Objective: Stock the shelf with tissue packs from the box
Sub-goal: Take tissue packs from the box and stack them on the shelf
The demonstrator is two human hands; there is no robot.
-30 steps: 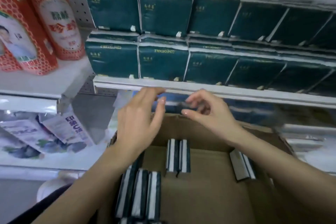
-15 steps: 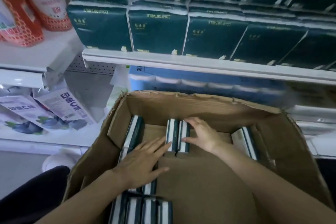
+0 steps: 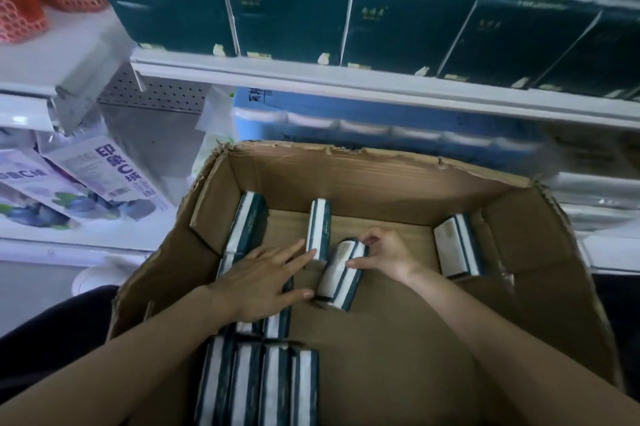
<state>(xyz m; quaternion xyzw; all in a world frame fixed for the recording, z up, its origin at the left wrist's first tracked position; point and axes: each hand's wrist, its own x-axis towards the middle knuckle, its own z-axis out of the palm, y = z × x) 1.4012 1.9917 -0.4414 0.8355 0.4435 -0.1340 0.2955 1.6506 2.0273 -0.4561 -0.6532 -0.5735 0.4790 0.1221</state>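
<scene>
Change is seen in the middle of the cardboard box (image 3: 346, 180): the pair that stood side by side half a second ago is now split. One tissue pack (image 3: 341, 275) is tipped toward the near side and is gripped by the right hand (image 3: 386, 254), with the thumb laid along its near side and the fingers curled over its far end. Its partner, the upright pack (image 3: 319, 228), is left standing on the box floor. It is touched at its near end by the straight fingertips of the left hand (image 3: 268, 282), which is spread wide and flat and holds nothing; the pack is probably being steadied so that it is not dragged along.

A second ago both hands were up at the shelf edge (image 3: 346, 83); now both are down in the box, so a fresh pickup is judged to be under way. The gripped pack is not yet lifted clear: its near end appears to rest on the cardboard.

More stock is left in the box: a left-wall pack (image 3: 247, 225), a right-wall pack (image 3: 457, 245) and a near row (image 3: 263, 387). Above the shelf edge, a line of shelved packs (image 3: 287, 10) is already set face out, so the task is judged well along but not finished. A lift and a turn to face-out are called for next, and a slip from the one-handed grip is to be watched for
</scene>
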